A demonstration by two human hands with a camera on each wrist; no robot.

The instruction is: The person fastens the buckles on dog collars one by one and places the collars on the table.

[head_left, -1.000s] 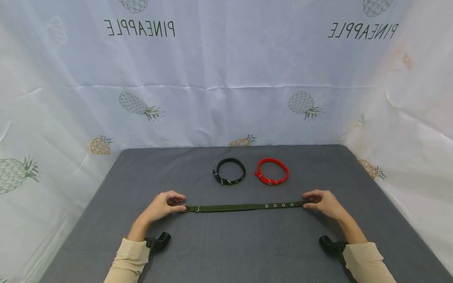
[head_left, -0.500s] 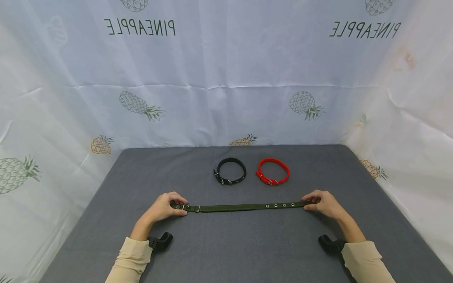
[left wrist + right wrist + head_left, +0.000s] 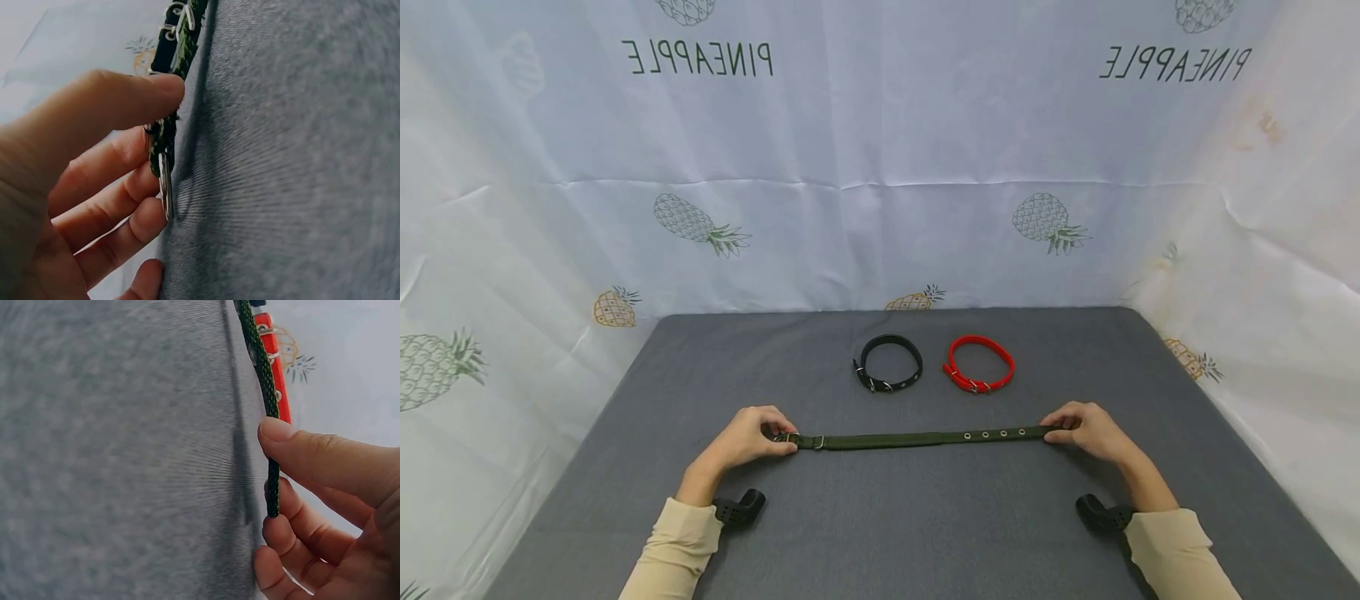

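Observation:
A dark green woven collar [image 3: 880, 442] is stretched nearly straight from left to right in the head view, with several metal eyelets towards its right end. My left hand [image 3: 743, 437] pinches it at the buckle end between thumb and fingers. In the left wrist view the metal buckle [image 3: 165, 187] shows beyond the thumb, beside the curled fingers. At the opposite end, my right hand [image 3: 1092, 433] pinches the plain strap tip. The right wrist view has this green strap [image 3: 268, 381] running under the thumb, its end poking out below.
Behind the green collar lie a black collar [image 3: 880, 387] and a red collar [image 3: 977, 387], each buckled into a ring. The grey table [image 3: 895, 533] meets a white pineapple-print curtain [image 3: 865, 242] at the back. Black wrist mounts [image 3: 739, 510] sit on both wrists.
My left hand has shifted slightly right along the green collar, so the buckle now lies between its fingers rather than at the fingertips. The right hand keeps its pinch almost unmoved.

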